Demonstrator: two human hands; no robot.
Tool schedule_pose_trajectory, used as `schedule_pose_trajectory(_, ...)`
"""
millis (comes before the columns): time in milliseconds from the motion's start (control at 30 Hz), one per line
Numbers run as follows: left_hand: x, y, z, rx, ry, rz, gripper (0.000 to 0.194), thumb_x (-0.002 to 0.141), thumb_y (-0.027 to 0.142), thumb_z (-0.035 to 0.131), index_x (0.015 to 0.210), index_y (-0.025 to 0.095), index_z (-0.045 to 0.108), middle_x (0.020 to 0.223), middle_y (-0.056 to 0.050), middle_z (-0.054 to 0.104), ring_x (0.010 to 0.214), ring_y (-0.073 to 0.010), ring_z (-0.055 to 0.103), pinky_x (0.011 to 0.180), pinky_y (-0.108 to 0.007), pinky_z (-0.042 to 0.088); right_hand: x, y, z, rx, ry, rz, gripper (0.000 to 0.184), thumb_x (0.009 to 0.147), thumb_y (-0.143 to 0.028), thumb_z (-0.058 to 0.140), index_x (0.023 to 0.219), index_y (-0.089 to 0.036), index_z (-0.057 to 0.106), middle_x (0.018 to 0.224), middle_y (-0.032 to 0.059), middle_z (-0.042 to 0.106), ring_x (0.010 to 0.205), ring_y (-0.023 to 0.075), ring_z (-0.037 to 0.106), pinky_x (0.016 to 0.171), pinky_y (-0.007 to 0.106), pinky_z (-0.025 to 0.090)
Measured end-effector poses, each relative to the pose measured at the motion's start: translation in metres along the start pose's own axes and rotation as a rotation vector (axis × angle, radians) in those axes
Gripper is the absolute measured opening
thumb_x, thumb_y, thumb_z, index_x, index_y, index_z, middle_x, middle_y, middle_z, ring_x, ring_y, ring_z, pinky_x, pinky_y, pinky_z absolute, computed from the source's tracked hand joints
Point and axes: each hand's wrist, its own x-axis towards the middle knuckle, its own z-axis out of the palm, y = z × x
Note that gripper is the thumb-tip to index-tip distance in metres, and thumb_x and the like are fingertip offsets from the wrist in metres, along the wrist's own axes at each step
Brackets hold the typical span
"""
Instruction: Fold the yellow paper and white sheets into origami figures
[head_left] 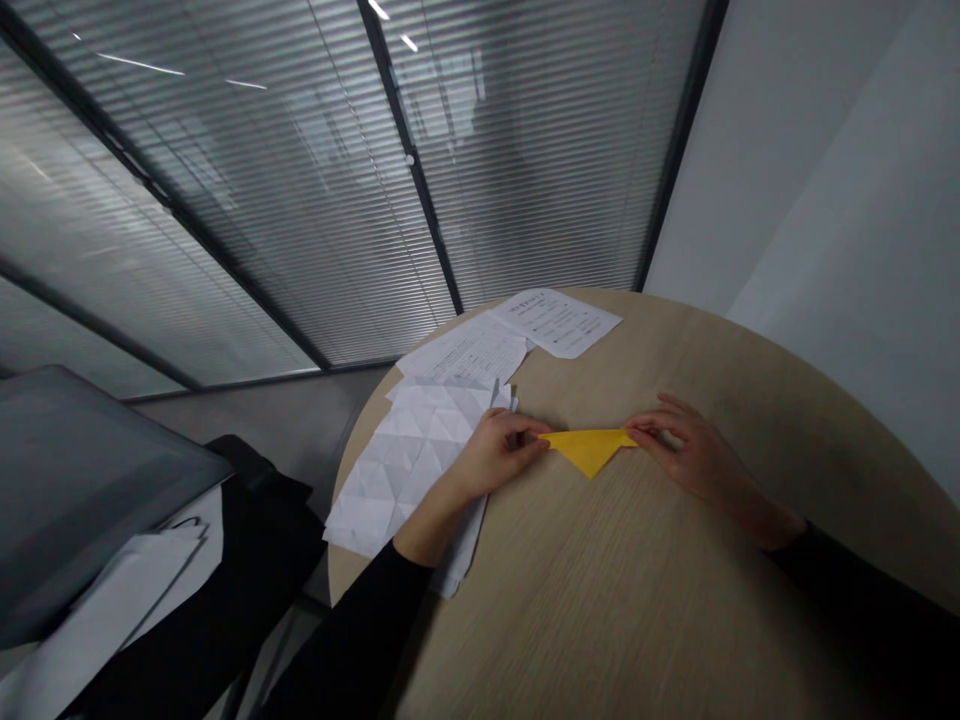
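A folded piece of yellow paper point(589, 450) lies low over the wooden tabletop, its top edge straight and a triangular point facing me. My left hand point(501, 450) pinches its left end between thumb and fingers. At the opposite end, my right hand point(679, 445) grips the right tip in a similar pinch, the other fingers loosely curled. Beneath my left wrist and forearm are creased white sheets point(409, 455). Part of those sheets is hidden by the arm.
Printed sheets point(555, 322) lie at the far side of the round table point(600, 620). Left of the table is a chair point(90, 490) with white papers point(150, 570) beside it. Glass panels with blinds point(525, 150) and a white wall point(825, 170) stand behind.
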Motion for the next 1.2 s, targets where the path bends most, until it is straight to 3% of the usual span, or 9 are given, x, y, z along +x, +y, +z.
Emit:
schedule_pose_trajectory(233, 0.0, -0.003, 0.003, -0.048, 0.036, -0.02, 0.02, 0.111, 0.035, 0.076, 0.12, 0.023, 0.089, 0.089, -0.003, 0.085, 0.073, -0.0179, 0.069, 0.08, -0.036, 0.057, 0.0, -0.003, -0.002, 0.033, -0.056, -0.004, 0.016, 0.113, -0.04, 0.07, 0.109, -0.032, 0.083, 0.105, 0.0007, 0.092, 0.092, 0.027, 0.087, 0.134, 0.072, 0.051)
schedule_pose_trajectory(400, 0.003, -0.002, 0.006, -0.094, 0.035, -0.032, 0.025, 0.113, 0.042, 0.076, 0.111, 0.022, 0.09, 0.082, -0.002, 0.08, 0.07, -0.0165, 0.065, 0.072, -0.033, 0.052, 0.001, -0.006, -0.002, 0.043, -0.103, 0.009, 0.016, 0.112, -0.044, 0.073, 0.112, -0.033, 0.086, 0.108, -0.0004, 0.092, 0.088, 0.0253, 0.087, 0.137, 0.07, 0.049)
schedule_pose_trajectory(533, 0.003, -0.006, 0.004, -0.035, 0.012, -0.037, 0.029, 0.114, 0.047, 0.077, 0.103, 0.023, 0.089, 0.08, 0.0, 0.08, 0.07, -0.0165, 0.066, 0.084, -0.037, 0.057, 0.002, -0.004, -0.003, 0.065, -0.123, 0.042, 0.021, 0.113, -0.046, 0.071, 0.112, -0.034, 0.088, 0.111, 0.0009, 0.093, 0.102, 0.0292, 0.088, 0.137, 0.072, 0.049)
schedule_pose_trajectory(700, 0.001, -0.009, 0.002, 0.05, -0.022, -0.018, 0.019, 0.116, 0.037, 0.073, 0.113, 0.026, 0.089, 0.093, -0.001, 0.086, 0.085, -0.0202, 0.076, 0.109, -0.05, 0.055, 0.004, -0.002, -0.005, 0.082, -0.126, 0.06, 0.024, 0.112, -0.044, 0.068, 0.114, -0.035, 0.09, 0.114, 0.0022, 0.094, 0.107, 0.0323, 0.089, 0.135, 0.072, 0.052)
schedule_pose_trajectory(1000, 0.0, -0.008, 0.001, 0.061, 0.024, -0.01, 0.026, 0.114, 0.042, 0.075, 0.1, 0.026, 0.088, 0.086, -0.001, 0.086, 0.082, -0.0201, 0.076, 0.107, -0.051, 0.055, 0.004, 0.0, -0.011, 0.106, -0.164, 0.073, 0.023, 0.111, -0.044, 0.07, 0.113, -0.034, 0.09, 0.112, 0.0015, 0.094, 0.103, 0.0311, 0.09, 0.138, 0.073, 0.048)
schedule_pose_trajectory(1200, 0.0, -0.003, 0.0, 0.088, 0.011, 0.011, 0.026, 0.116, 0.035, 0.068, 0.099, 0.025, 0.085, 0.09, -0.001, 0.086, 0.082, -0.0201, 0.075, 0.105, -0.049, 0.054, 0.001, 0.002, -0.005, 0.084, -0.066, 0.069, 0.023, 0.111, -0.047, 0.071, 0.103, -0.034, 0.088, 0.103, 0.0016, 0.093, 0.093, 0.0297, 0.089, 0.135, 0.074, 0.05)
